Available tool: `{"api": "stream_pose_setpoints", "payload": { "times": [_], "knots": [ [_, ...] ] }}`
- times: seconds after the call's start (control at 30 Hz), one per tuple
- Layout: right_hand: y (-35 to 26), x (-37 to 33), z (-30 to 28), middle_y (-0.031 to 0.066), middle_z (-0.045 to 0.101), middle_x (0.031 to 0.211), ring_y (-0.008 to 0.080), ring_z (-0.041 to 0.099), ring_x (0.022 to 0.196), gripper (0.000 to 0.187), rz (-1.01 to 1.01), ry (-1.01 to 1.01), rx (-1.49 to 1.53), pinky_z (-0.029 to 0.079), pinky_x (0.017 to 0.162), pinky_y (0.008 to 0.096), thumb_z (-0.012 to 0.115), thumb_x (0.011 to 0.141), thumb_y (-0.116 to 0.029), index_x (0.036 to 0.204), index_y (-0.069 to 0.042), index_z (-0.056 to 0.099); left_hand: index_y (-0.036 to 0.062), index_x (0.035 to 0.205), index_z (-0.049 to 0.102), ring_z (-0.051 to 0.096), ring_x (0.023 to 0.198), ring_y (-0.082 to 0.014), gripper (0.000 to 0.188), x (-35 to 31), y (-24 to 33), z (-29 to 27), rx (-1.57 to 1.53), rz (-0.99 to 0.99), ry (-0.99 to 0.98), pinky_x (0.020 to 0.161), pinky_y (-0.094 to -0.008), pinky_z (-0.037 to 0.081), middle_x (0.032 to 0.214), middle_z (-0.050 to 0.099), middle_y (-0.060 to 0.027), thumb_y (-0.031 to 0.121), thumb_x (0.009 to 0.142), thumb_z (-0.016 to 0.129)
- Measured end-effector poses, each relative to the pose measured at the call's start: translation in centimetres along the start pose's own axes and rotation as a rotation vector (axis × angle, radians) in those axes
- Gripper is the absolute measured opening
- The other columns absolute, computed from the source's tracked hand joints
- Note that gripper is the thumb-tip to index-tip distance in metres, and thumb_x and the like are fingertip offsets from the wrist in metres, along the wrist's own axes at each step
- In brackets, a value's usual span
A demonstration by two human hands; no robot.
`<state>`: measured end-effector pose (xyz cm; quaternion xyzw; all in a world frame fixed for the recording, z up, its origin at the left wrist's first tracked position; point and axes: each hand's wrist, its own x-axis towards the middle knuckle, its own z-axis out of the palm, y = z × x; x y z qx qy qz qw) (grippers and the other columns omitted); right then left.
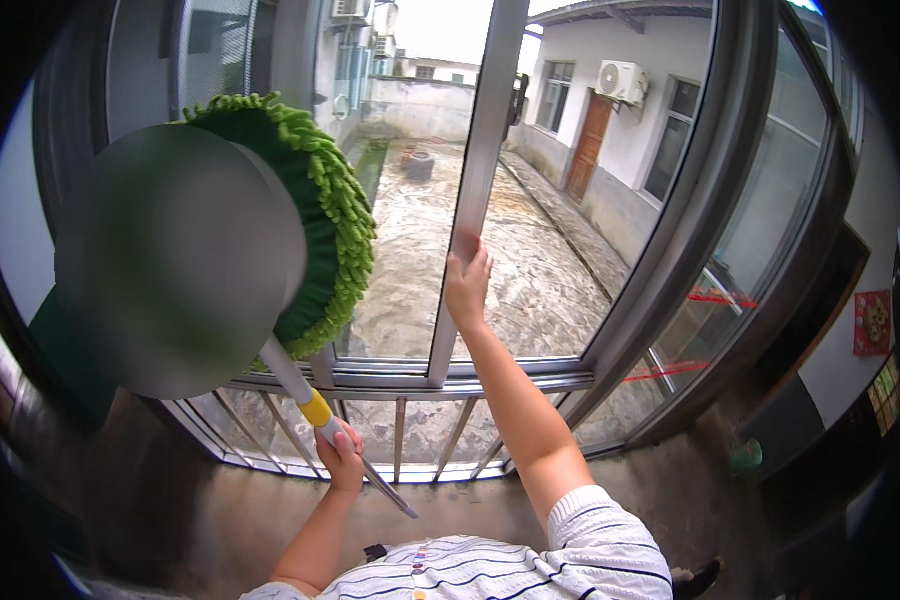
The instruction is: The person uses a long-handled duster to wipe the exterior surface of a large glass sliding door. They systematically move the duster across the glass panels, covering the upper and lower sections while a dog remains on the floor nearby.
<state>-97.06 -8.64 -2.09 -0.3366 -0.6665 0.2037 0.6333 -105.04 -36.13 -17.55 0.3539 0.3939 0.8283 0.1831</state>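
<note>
My left hand [341, 464] is closed around the pole [290, 378] of a mop, just below its yellow collar [316, 409]. The pole slants up to the left, and its grey lower end sticks out below my hand. At its top is a large round mop head with bright green chenille fringe [348, 235] and a dark green backing. A blurred grey round patch hides most of the head's left part. My right hand [469, 290] reaches forward with its fingers curled on the upright silver frame [478, 180] of a sliding window.
Below the window runs a metal railing [400, 440]. Outside lie a concrete yard [410, 290], a tyre-like object [420, 165] and a white building with a wooden door [589, 148] and an air-conditioner unit [622, 83]. Red tape [670, 371] crosses the right-hand panes. A green container [746, 457] stands at right.
</note>
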Motion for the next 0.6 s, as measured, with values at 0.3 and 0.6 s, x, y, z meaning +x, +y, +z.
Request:
{"api": "stream_pose_setpoints", "payload": {
  "times": [0.3,0.6],
  "knots": [
    [-3.7,-0.9,2.8,0.0271,0.043,0.126,0.0397,0.044,0.117,0.066,0.011,-0.124,0.077,0.035,0.102,0.0408,0.058,0.079,-0.018,0.134,0.009,0.034,0.0075,0.095,0.037,0.041,0.05,-0.0077,0.037,0.3,1.6,-2.8,0.016,0.022,0.027,0.043,-0.0224,0.033,0.066,0.044,-0.0007,0.042,0.094,0.051],
    [-4.6,-1.8,7.3,0.027,0.042,0.127,0.0403,0.043,0.118,0.069,-0.047,-0.218,0.137,0.034,0.103,0.0406,0.058,0.078,-0.017,0.136,0.009,0.032,0.0082,0.104,0.038,0.042,0.049,-0.0073,0.046,0.2,2.6,-4.4,0.046,-0.016,0.105,0.042,-0.0213,0.033,0.066,0.045,-0.0005,0.049,0.091,0.054]
  ]
}}
